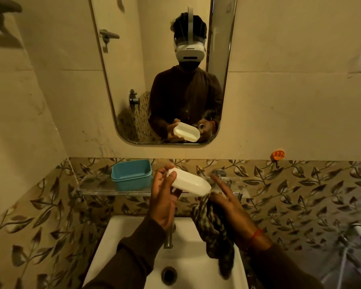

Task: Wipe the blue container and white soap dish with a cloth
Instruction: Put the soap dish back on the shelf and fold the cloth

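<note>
My left hand grips the white soap dish at its left end and holds it tilted above the sink, its open side facing away from me. My right hand holds a dark checked cloth bunched just below the dish's right end; the cloth hangs down over the basin. The blue container stands open on the glass shelf, to the left of both hands and untouched.
A white sink with a drain lies below my hands, its metal tap between my forearms. A mirror hangs on the wall above the shelf. An orange hook sits on the wall at right.
</note>
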Available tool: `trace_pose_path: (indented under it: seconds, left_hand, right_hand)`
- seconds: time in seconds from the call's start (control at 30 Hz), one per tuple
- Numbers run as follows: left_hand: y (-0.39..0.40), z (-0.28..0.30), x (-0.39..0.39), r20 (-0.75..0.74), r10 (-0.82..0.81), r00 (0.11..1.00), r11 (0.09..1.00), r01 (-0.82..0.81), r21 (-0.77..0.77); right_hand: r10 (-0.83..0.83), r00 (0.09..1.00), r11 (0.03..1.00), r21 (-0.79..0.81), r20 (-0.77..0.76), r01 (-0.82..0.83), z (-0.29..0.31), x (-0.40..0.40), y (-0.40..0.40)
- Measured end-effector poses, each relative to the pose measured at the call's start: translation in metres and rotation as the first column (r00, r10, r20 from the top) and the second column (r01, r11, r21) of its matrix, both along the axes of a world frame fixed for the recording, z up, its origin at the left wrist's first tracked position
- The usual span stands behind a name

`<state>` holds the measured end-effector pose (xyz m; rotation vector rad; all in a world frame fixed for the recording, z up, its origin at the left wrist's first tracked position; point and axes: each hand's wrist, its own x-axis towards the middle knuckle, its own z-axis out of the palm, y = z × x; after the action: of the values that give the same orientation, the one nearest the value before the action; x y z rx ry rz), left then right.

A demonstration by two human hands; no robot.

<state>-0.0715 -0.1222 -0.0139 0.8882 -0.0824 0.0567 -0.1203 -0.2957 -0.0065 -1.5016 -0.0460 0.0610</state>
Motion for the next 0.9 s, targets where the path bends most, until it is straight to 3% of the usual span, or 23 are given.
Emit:
trace_pose_path:
  seconds: [0.1, 0.17, 0.2, 0.27, 0.33, 0.4, 0.57, 0.67, 0.9]
  left_hand:
    - [0.008, -0.006, 0.007, 0.012, -0.061, 0.998, 0.997, 0.061, 0.049]
    - [0.016, -0.008, 0.012, 0.029, -0.085, 0.996, 0.964, 0.075, 0.255]
    - [0.019, -0.007, 0.014, 0.042, -0.079, 0.996, 0.903, 0.053, 0.426]
    - [0.026, -0.007, 0.019, 0.092, -0.066, 0.994, 0.668, -0.025, 0.743]
    - [0.031, -0.003, 0.026, 0.175, -0.086, 0.981, 0.376, -0.13, 0.917]
    - [0.034, 0.003, 0.034, 0.247, -0.105, 0.963, 0.194, -0.224, 0.955]
    - [0.036, 0.01, 0.054, 0.138, -0.14, 0.98, -0.015, -0.142, 0.99]
    - [0.036, 0.009, 0.065, 0.082, -0.141, 0.987, -0.076, -0.093, 0.993]
    - [0.037, 0.0, 0.083, -0.027, -0.111, 0.993, -0.139, 0.012, 0.99]
  right_hand:
    - [-0.097, 0.992, 0.989, -0.103, 0.081, 0.106, 0.0, 0.007, 0.003]
    - [-0.136, 0.986, 0.98, -0.13, 0.098, 0.148, -0.001, 0.014, 0.005]
    - [-0.147, 0.983, 0.978, -0.133, 0.108, 0.161, -0.001, 0.017, 0.006]
    - [-0.153, 0.98, 0.972, -0.159, 0.125, 0.172, 0.0, 0.027, 0.008]
    - [-0.149, 0.978, 0.96, -0.215, 0.144, 0.178, -0.001, 0.04, 0.012]
    - [-0.134, 0.978, 0.94, -0.293, 0.157, 0.176, -0.003, 0.054, 0.014]
    - [-0.049, 0.99, 0.819, -0.562, 0.131, 0.115, -0.012, 0.084, 0.016]
    - [-0.043, 0.987, 0.811, -0.572, 0.153, 0.124, -0.018, 0.086, 0.016]
    - [-0.22, 0.941, 0.861, -0.402, 0.257, 0.311, -0.037, 0.06, -0.001]
